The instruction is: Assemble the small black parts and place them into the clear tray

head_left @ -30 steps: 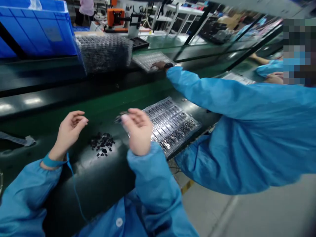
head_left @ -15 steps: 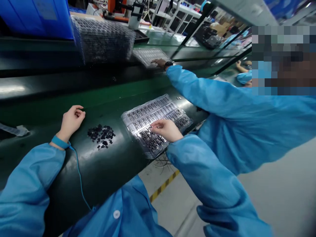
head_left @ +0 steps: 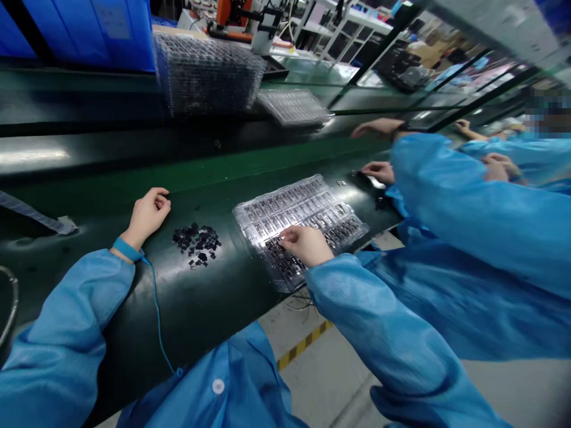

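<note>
My right hand (head_left: 308, 245) is over a clear plastic tray (head_left: 250, 209), thumb and forefinger pinched together at one of its filled pockets. Whatever lies between those fingertips is too small to make out. Rows of small dark and metallic parts (head_left: 283, 261) fill many of the tray's pockets. To the left, my left hand (head_left: 149, 215) rests on the dark green work surface (head_left: 209, 309) with its fingers curled in and nothing visible in them. A blue wrist strap (head_left: 127, 249) with a cord is around that wrist. Between my hands lies a loose pile of small black pieces (head_left: 196, 239).
A tall stack of clear trays (head_left: 209, 74) stands on the raised ledge, beside a blue bin (head_left: 102, 35). Another clear tray (head_left: 294, 107) lies right of the stack. At right, a co-worker's hands (head_left: 379, 171) and blue sleeves (head_left: 473, 196) reach over the surface.
The co-worker's hand has left the tray on the ledge and moved right, and their other hand now shows at the surface. The view has shifted slightly; my hands keep nearly the same places.
</note>
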Demonstrator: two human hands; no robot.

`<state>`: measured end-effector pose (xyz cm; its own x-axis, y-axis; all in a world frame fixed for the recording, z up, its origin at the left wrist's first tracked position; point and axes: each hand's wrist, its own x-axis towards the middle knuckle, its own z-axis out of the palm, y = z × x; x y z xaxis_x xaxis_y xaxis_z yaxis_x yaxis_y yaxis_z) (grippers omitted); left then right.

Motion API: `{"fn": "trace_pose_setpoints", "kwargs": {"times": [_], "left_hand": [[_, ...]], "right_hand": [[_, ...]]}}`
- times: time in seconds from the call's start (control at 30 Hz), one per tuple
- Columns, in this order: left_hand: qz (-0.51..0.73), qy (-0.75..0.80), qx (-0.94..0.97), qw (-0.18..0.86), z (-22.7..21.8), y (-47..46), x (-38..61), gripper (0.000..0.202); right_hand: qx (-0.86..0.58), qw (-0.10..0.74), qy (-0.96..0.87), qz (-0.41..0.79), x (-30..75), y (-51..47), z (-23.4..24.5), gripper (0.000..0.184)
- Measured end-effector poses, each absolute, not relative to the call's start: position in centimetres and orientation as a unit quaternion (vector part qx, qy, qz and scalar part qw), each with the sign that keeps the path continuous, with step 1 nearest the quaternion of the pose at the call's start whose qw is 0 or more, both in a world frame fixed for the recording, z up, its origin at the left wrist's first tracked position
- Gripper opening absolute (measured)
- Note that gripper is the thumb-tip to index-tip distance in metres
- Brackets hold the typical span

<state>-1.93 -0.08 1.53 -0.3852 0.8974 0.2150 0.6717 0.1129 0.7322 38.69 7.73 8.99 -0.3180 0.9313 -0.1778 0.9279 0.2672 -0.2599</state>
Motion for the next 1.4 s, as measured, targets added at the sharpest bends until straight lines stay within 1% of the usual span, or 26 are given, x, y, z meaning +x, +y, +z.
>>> {"fn": "trace_pose_setpoints", "kwargs": {"times": [0.07,0.13,0.17,0.23,0.3,0.33,0.4,0.47,0.57,0.67,0.77,0.83,0.93,1.07,1.17,1.27,1.33,1.4], "left_hand": [[0.399,0.729,0.536,0.148,1.6,-0.1,-1.9,0.031],[0.398,0.729,0.535,0.153,1.6,0.0,-1.8,0.031],[0.396,0.730,0.535,0.155,1.7,0.0,-1.7,0.031],[0.392,0.731,0.537,0.154,1.7,0.1,-1.7,0.031],[0.392,0.728,0.541,0.152,1.8,0.1,-1.6,0.030],[0.393,0.727,0.543,0.151,1.8,0.1,-1.6,0.029],[0.396,0.725,0.542,0.153,1.9,-0.1,-1.6,0.029],[0.398,0.723,0.542,0.156,1.9,-0.2,-1.7,0.029],[0.402,0.717,0.546,0.161,1.8,-0.3,-1.6,0.029],[0.399,0.713,0.552,0.165,1.8,-0.2,-1.6,0.028],[0.394,0.720,0.546,0.166,1.7,-0.1,-1.6,0.028],[0.393,0.725,0.542,0.166,1.7,-0.1,-1.6,0.028],[0.388,0.727,0.542,0.166,1.7,-0.1,-1.5,0.028],[0.377,0.733,0.536,0.181,2.1,0.3,-1.6,0.032],[0.324,0.733,0.553,0.226,3.7,1.5,-2.1,0.033],[0.205,0.728,0.601,0.259,6.3,3.9,-3.0,0.031],[0.126,0.726,0.628,0.250,8.1,6.1,-3.5,0.030],[0.072,0.732,0.643,0.214,9.4,8.8,-3.9,0.029]], "right_hand": [[-0.579,-0.018,-0.804,0.134,38.5,7.3,9.6,0.016],[-0.578,-0.024,-0.811,0.091,37.9,6.7,10.7,0.016],[-0.574,-0.013,-0.816,0.071,37.3,6.3,11.4,0.017],[-0.549,0.041,-0.832,0.067,35.2,5.4,12.3,0.017],[-0.499,0.098,-0.851,0.131,31.7,4.8,12.2,0.017],[-0.479,0.112,-0.854,0.168,29.5,4.6,11.6,0.016],[-0.469,0.102,-0.853,0.206,25.0,4.6,9.8,0.013],[-0.496,0.075,-0.841,0.205,21.0,5.2,7.6,0.015],[-0.515,0.094,-0.831,0.189,17.6,6.4,5.0,0.024],[-0.510,0.108,-0.833,0.183,16.8,7.3,4.1,0.024],[-0.480,0.104,-0.852,0.179,17.1,7.6,4.1,0.018],[-0.460,0.123,-0.860,0.180,17.3,7.5,4.1,0.015],[-0.451,0.166,-0.853,0.203,17.8,7.2,4.0,0.014],[-0.452,0.185,-0.838,0.245,18.7,7.1,3.7,0.016],[-0.445,0.190,-0.835,0.262,19.5,7.2,3.4,0.017],[-0.452,0.193,-0.831,0.260,20.1,7.3,3.0,0.019],[-0.454,0.198,-0.831,0.252,20.3,7.3,2.8,0.019],[-0.451,0.198,-0.837,0.240,20.4,7.3,2.6,0.019]]}}
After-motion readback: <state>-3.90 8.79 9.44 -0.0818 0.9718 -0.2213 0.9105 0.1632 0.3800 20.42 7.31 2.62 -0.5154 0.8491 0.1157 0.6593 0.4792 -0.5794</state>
